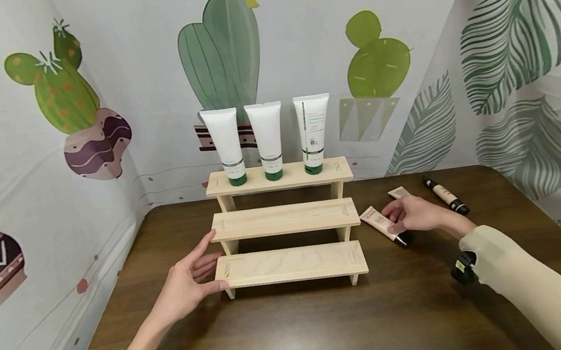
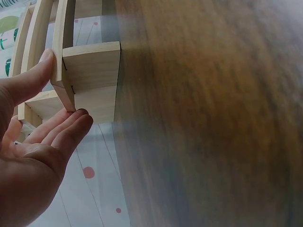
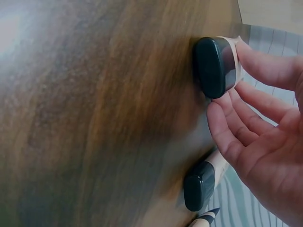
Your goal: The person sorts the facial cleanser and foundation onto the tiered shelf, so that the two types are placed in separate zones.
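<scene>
A three-step wooden display stand (image 1: 287, 217) stands on the table. My left hand (image 1: 183, 289) is at its left end, the thumb touching the lowest step and the extended fingers reaching along the side to the middle step. With my right hand (image 1: 417, 214) I pinch a beige BB cream tube (image 1: 379, 224) that lies right of the stand; its black cap (image 3: 209, 67) faces the right wrist camera. A second beige tube (image 1: 398, 192) is partly hidden behind that hand. Farther right lies a beige and black pencil-like tube (image 1: 446, 196).
White tubes with green caps, a left one (image 1: 227, 146), a middle one (image 1: 268, 140) and a right one (image 1: 313, 134), stand upright on the top step. The brown table (image 1: 303, 329) meets a cloth backdrop (image 1: 149, 98) printed with cacti and leaves.
</scene>
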